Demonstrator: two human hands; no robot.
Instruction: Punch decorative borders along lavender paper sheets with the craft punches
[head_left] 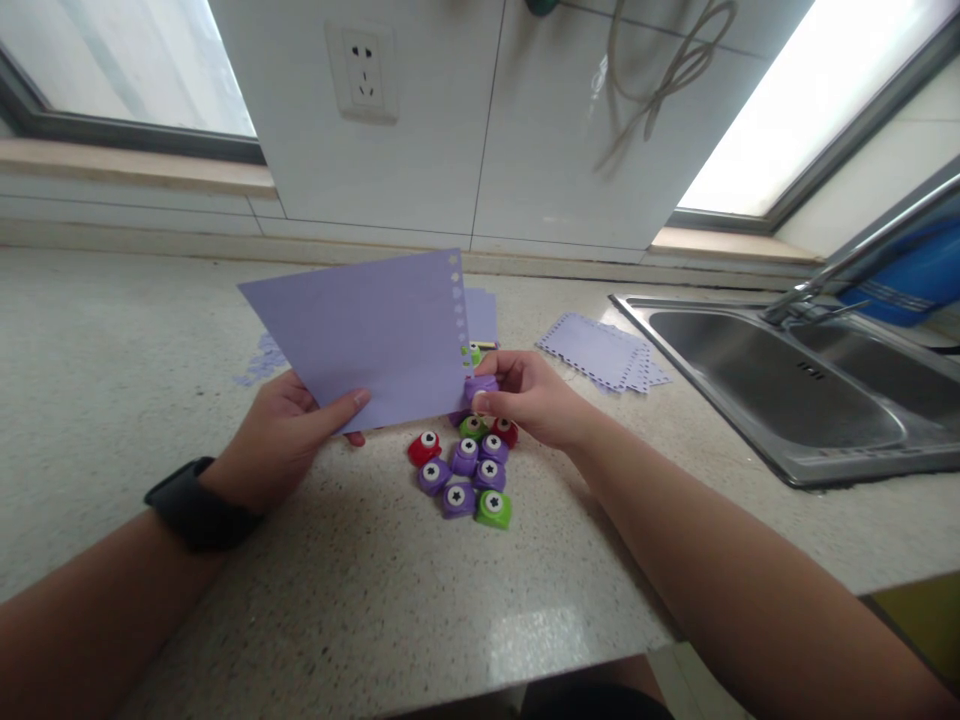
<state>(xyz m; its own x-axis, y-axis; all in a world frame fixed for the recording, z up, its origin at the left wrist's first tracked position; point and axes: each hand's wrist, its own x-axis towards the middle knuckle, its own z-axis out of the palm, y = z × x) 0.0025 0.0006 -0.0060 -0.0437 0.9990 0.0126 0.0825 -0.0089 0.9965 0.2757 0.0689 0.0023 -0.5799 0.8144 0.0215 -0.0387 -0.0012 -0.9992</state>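
Forearms reach in from the bottom edge, a black watch point(196, 502) worn on the left wrist. Held up between the hands is a lilac sheet point(367, 335), tilted, with a row of small holes already cut down its right edge. The left hand point(281, 445) is closed on the sheet's lower edge, thumb in front and fingers behind. The right hand point(536, 395) is closed around a purple punch point(480, 386), which is set on the sheet's lower right corner, just below the last hole.

For a clean cut, the edge is best pushed fully into the punch's slot and kept flat, so the next hole falls in line with the row. The sheet should be held taut by the left hand, close to the punch, to stop it buckling. Pressure is best applied straight down by the thumb; whether the punch is already pressed cannot be told.

Below the hands, a cluster of punches point(465, 470) in red, purple and green lies on the speckled desk point(352, 600). Farther back, a stack of edged sheets point(600, 350) is seen near a steel sink point(780, 395), well apart from the hands. Paper scraps point(259, 362) lie behind the left hand.
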